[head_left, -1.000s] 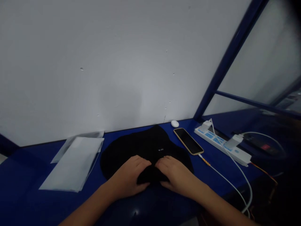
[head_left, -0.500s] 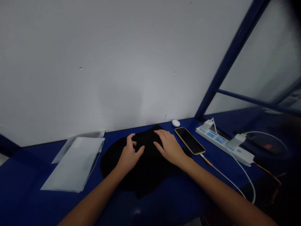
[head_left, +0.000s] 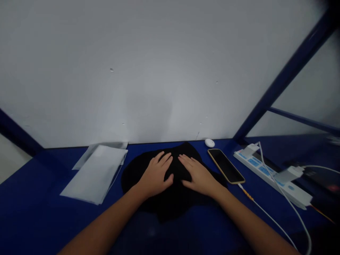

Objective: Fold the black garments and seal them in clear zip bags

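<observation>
A dark black cloth item [head_left: 143, 159], perhaps a garment, lies spread and somewhat rumpled on the blue tabletop; its exact kind is too dark to tell. On its left part rests my left hand [head_left: 156, 175], fingers stretched out and thumb apart. My right hand [head_left: 196, 175] lies on the right part, its fingers extended toward the middle. Only a small gap of black cloth separates the two hands. Neither hand grips anything that shows. The cloth beneath the palms is hidden.
Whitish translucent bags [head_left: 95, 173] lie at left. To the right are a phone [head_left: 225, 165] on a charging cable [head_left: 271, 219], a small white rounded case [head_left: 209, 143] and a white power strip [head_left: 273, 179] with plugs. A white wall [head_left: 164, 71] and blue frame post [head_left: 281, 74] stand behind.
My hands have come closer together over the black cloth, and the left hand's curled fingers have straightened out flat. The camera view has turned, shifting the surroundings somewhat.
</observation>
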Demonstrator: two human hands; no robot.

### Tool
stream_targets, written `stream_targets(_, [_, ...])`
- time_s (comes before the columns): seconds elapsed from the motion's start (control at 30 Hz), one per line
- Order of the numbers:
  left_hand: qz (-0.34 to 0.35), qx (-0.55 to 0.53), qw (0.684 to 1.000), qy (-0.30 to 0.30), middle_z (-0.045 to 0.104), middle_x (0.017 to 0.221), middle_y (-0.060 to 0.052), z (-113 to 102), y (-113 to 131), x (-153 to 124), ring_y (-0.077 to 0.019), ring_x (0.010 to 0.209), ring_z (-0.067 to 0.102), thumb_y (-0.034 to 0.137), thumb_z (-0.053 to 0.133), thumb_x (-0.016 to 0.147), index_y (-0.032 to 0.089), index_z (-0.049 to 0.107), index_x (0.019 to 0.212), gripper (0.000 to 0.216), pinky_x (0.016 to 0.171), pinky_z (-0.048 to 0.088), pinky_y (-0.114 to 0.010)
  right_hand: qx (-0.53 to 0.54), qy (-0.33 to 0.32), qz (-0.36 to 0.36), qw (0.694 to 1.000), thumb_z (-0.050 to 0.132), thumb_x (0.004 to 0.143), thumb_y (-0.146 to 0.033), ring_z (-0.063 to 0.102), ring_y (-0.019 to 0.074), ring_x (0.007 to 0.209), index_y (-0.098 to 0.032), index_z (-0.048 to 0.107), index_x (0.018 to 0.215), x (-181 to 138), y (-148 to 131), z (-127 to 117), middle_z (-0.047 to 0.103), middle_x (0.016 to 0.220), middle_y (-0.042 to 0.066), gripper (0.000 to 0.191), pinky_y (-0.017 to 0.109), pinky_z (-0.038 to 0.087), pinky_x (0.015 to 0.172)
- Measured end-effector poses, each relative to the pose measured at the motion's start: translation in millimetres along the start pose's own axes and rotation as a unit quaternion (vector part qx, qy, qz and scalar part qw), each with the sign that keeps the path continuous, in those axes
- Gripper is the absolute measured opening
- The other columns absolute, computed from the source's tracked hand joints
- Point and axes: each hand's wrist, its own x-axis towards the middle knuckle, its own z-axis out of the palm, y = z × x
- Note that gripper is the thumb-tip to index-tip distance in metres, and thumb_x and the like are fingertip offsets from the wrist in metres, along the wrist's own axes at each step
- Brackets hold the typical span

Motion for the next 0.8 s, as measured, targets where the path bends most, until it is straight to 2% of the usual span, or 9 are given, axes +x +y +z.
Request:
stream_targets(0.1, [0.044,-0.032,0.997,-0.063,0.03,0.159,-0.01,-8.9,-9.0,-6.9,-0.0322,0.148,0.021,0.025,0.065,0.074,0.021,0.027,0.153,0.088,0.115,0.03,-0.055,0.045,0.017,-0.01,0.999,0.066,0.071,-0.024,0.041,0.0292,0.139,-0.017,0.037,0.148,2.7,7.9,1.8,0.046,0.149,0.016,0.083,0.053,0.033,0.115])
stream_targets(0.17, [0.032,-0.035,0.997,-0.068,0.031,0.159,-0.009,-9.3,-14.2,-7.0,-0.0311,0.146,0.025,0.021,0.065,0.071,0.023,0.029,0.152,0.088,0.116,0.029,-0.055,0.073,0.04,-0.002,0.997,0.065,0.072,-0.023,0.047,0.0276,0.135,-0.019,0.041,0.145,4.2,12.9,2.6,0.05,0.146,0.014,0.078,0.052,0.034,0.115])
stream_targets(0.3, [-0.002,-0.031,0.999,-0.035,0.05,0.146,-0.01,-5.4,-19.9,6.7,-0.0278,0.135,0.045,0.018,0.06,0.079,0.023,0.045,0.14,0.063,0.115,0.028,-0.056,0.066,0.095,0.007,0.993,0.06,0.08,-0.023,0.049,0.0268,0.134,-0.021,0.043,0.143,4.7,10.4,-0.6,0.053,0.144,0.014,0.066,0.053,0.034,0.114])
stream_targets(0.4, [-0.025,-0.047,0.999,0.0,0.066,0.124,-0.008,-8.5,-16.9,23.7,-0.0264,0.117,0.059,0.021,0.06,0.084,0.021,0.058,0.122,0.038,0.115,0.027,-0.056,-0.034,0.136,0.002,0.99,0.054,0.088,-0.024,0.033,0.0301,0.144,-0.019,0.042,0.143,4.3,-7.3,-5.8,0.043,0.151,0.017,0.057,0.061,0.024,0.116])
stream_targets(0.5, [-0.096,-0.147,0.983,0.052,0.072,0.102,-0.007,-14.6,-4.4,35.5,-0.0259,0.097,0.067,0.035,0.06,0.089,0.019,0.063,0.109,0.025,0.103,0.044,-0.05,-0.119,0.148,-0.019,0.982,0.059,0.089,-0.035,0.017,0.0347,0.149,-0.015,0.034,0.148,7.5,-27.4,-8.3,0.029,0.158,0.021,0.067,0.067,0.013,0.116])
stream_targets(0.57, [-0.144,-0.263,0.95,0.084,0.072,0.1,-0.008,-18.1,6.9,36.7,-0.025,0.093,0.068,0.041,0.061,0.09,0.019,0.063,0.108,0.029,0.091,0.052,-0.042,-0.137,0.154,-0.031,0.978,0.066,0.085,-0.035,0.01,0.0358,0.15,-0.011,0.023,0.152,12.0,-34.4,-9.4,0.02,0.159,0.025,0.083,0.067,0.013,0.116])
stream_targets(0.63, [-0.168,-0.379,0.906,0.085,0.071,0.109,-0.009,-21.7,16.2,32.7,-0.0243,0.099,0.067,0.042,0.063,0.089,0.019,0.063,0.113,0.033,0.088,0.054,-0.039,-0.137,0.163,-0.036,0.976,0.066,0.082,-0.021,0.006,0.0351,0.15,-0.011,0.016,0.155,17.4,-35.2,-11.9,0.016,0.161,0.024,0.089,0.065,0.015,0.117])
stream_targets(0.7, [-0.193,-0.479,0.856,0.043,0.069,0.114,-0.011,-26.5,20.3,24.9,-0.0245,0.099,0.067,0.043,0.064,0.088,0.018,0.061,0.118,0.039,0.081,0.057,-0.038,-0.13,0.162,-0.059,0.976,0.058,0.082,-0.009,0.012,0.0327,0.15,-0.015,0.017,0.156,23.2,-33.2,-15.2,0.021,0.161,0.02,0.085,0.062,0.018,0.118])
stream_targets(0.8, [-0.239,-0.574,0.782,-0.053,0.069,0.106,-0.012,-35.7,15.0,8.4,-0.0229,0.087,0.068,0.048,0.063,0.088,0.015,0.059,0.12,0.046,0.063,0.059,-0.034,-0.111,0.139,-0.11,0.978,0.046,0.084,-0.003,0.028,0.0283,0.146,-0.019,0.026,0.154,31.3,-33.3,-14.6,0.035,0.156,0.015,0.075,0.055,0.028,0.118])
